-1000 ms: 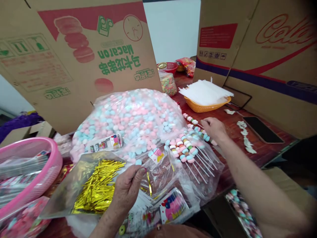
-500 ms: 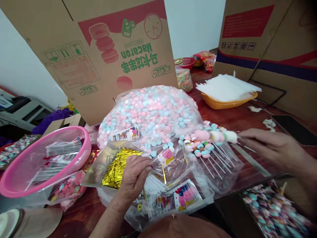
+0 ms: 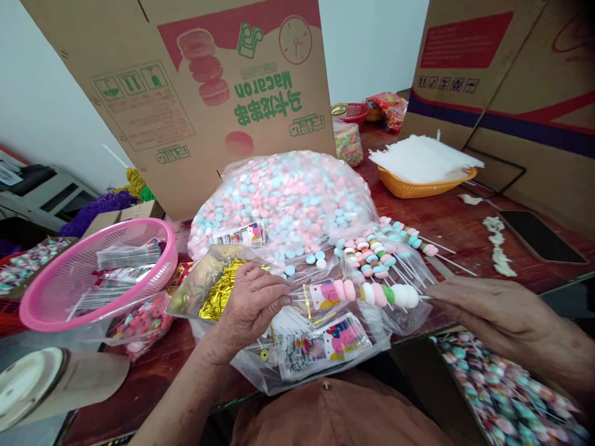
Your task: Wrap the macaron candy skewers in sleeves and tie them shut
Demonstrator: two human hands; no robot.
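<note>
My left hand [image 3: 253, 300] is closed, thumb and fingers pinching the end of a small clear printed bag [image 3: 320, 295]. My right hand [image 3: 506, 319] is closed on the stick of a marshmallow skewer [image 3: 388, 295], at the right end. The skewer lies level between both hands, its pink left end at or inside the bag; exactly how far in I cannot tell. Below are a stack of printed bags [image 3: 325, 347] and white sticks [image 3: 288, 331]. Gold twist ties [image 3: 220, 291] lie in a tray by my left hand. Finished skewers [image 3: 372, 254] rest behind the held one.
A large bag of pink and blue marshmallows [image 3: 283, 198] sits behind, before a tall carton [image 3: 260, 155]. At left stand a pink basket [image 3: 35, 303] and a lidded cup [image 3: 88, 378]. An orange basket [image 3: 413, 188], a phone [image 3: 542, 235] and a box of wrapped skewers [image 3: 502, 390] are at right.
My right hand has brought the skewer down and left, so its tip now meets the bag. My left hand keeps its pinch on the bag. The view has shifted slightly.
</note>
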